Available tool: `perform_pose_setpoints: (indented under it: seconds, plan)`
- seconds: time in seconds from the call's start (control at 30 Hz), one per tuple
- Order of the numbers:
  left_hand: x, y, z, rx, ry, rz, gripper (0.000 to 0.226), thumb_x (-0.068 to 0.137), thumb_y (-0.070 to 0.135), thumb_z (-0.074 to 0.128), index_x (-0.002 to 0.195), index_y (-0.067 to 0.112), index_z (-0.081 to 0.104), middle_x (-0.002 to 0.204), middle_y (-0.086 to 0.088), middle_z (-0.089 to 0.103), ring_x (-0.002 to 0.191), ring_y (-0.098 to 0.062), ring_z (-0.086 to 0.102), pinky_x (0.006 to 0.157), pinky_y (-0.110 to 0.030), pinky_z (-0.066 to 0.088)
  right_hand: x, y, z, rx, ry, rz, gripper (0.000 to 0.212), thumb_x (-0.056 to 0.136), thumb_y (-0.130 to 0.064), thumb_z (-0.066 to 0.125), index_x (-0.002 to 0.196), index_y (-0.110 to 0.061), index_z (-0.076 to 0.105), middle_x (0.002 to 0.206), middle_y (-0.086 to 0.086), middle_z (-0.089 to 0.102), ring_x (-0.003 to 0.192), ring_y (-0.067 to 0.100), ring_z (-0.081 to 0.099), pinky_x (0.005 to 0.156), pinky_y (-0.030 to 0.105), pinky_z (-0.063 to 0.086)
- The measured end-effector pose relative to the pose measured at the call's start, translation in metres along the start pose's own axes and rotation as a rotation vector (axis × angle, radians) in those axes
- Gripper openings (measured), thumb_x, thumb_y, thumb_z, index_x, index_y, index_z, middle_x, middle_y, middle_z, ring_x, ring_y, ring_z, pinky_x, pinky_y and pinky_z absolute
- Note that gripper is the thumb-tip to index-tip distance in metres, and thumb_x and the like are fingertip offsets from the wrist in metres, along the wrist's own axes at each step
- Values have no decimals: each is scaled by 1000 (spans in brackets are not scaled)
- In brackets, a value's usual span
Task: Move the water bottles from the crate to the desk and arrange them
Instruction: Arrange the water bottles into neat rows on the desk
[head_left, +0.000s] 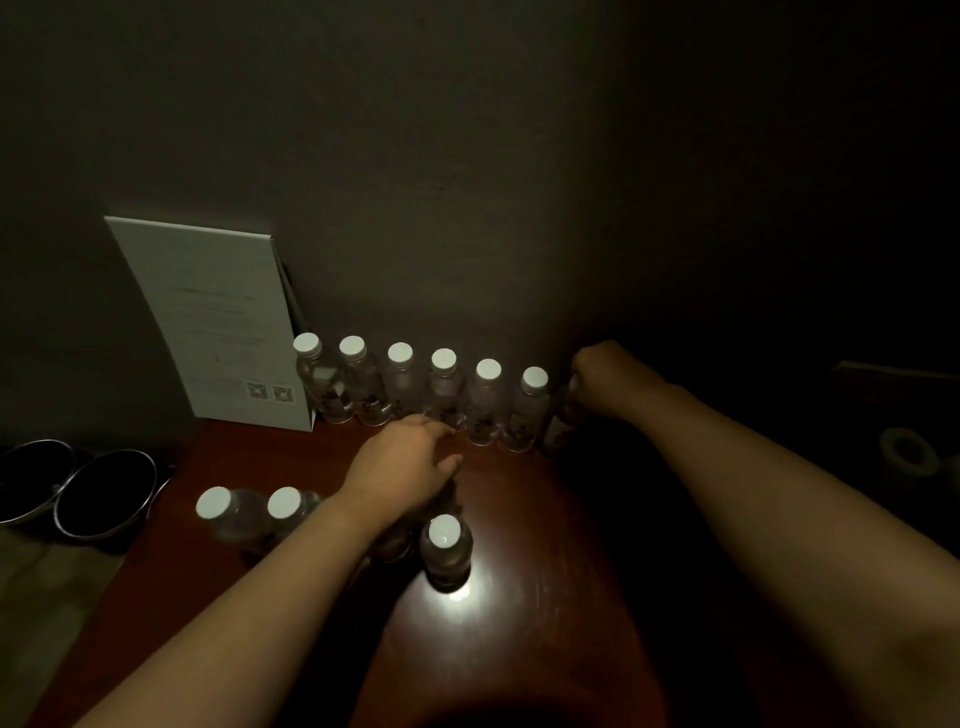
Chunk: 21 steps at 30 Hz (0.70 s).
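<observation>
Nearest the camera, one capped water bottle (445, 552) stands upright on the dark wooden tabletop (519, 623), in a bright patch of glare. Left of it, near the tabletop's left edge, two more bottles (249, 514) stand side by side, the left forearm crossing just beside them. The left hand (402, 467) reaches over the middle of the tabletop with fingers loosely extended toward the back row, holding nothing visible; a further bottle seems to sit in shadow under the wrist, too dark to be sure.

Off the left edge, lower down, two dark round pans (78, 493) sit together; their insides are black and I cannot tell what is in them. A white printed card (218, 322) leans against the wall (467, 182) at the back left corner.

Along the wall a row of six white-capped bottles (421, 389) stands upright, touching or nearly so. At its right end the right hand (605, 376) curls round the top of a seventh bottle (561, 421), hiding its cap. Bare wood lies open between the front bottle and the row; the right side is lost in darkness.
</observation>
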<state>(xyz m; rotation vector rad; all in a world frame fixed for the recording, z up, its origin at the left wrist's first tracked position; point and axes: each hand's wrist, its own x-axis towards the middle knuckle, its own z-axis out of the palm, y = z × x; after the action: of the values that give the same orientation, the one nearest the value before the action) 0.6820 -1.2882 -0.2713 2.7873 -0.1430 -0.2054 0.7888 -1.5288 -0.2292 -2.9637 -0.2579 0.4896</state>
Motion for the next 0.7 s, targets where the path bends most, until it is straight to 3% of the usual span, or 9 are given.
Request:
perform_pose_setpoints:
  seconds: [0.2,0.7]
  plan:
    - [-1,-4,-5,3,-9,21,43,90,45,61,130,27,60,131,0,60,120,-19,56,96,-33,49,3,-4,1,10,17,10,16,85,-15,64,95,-5,70,104,17,68,98,33,65,76,29,47]
    - [-2,-9,-11,3,-13,21,41,90,46,59,125,25,63,123,-3,65,114,-22,60,93,-34,50,0,-8,1,-10,-40,33,14,80,-18,68,90,-9,70,98,12,68,92,28,67,74,29,50]
